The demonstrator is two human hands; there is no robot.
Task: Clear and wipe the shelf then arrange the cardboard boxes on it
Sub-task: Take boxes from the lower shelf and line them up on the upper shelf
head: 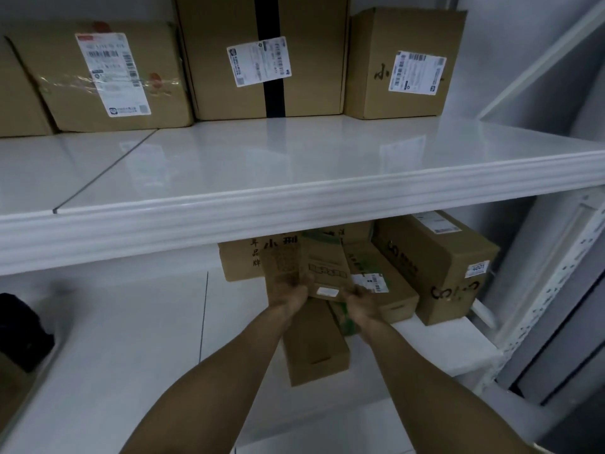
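At the far left we see a dark object (19, 329) resting on the lower shelf (131, 322), a white surface with a seam running across it. Above it the upper shelf (294, 165) carries a row of cardboard boxes along its back. The left box (98, 77) has a long white label and clear tape, and touching it is the middle box (262, 57), with a black strip down its front.

Below the shelf edge, our left hand (293, 294) grips the left side of a small box (322, 270), fingers curled round its edge. The small box is tilted, held just under the upper shelf's lip and over a long box (314, 348) that lies on the lower shelf. A printed box (242, 260) stands behind them. Our right hand (361, 299) grasps the small box's lower right corner.

Further right, the right box (402, 63) on the upper shelf sits just beside the middle one. On the lower shelf a flat box (389, 290) with a white label lies beside our right hand. A large box (438, 267) with black scrawl stands against it, near the perforated upright post (537, 309).
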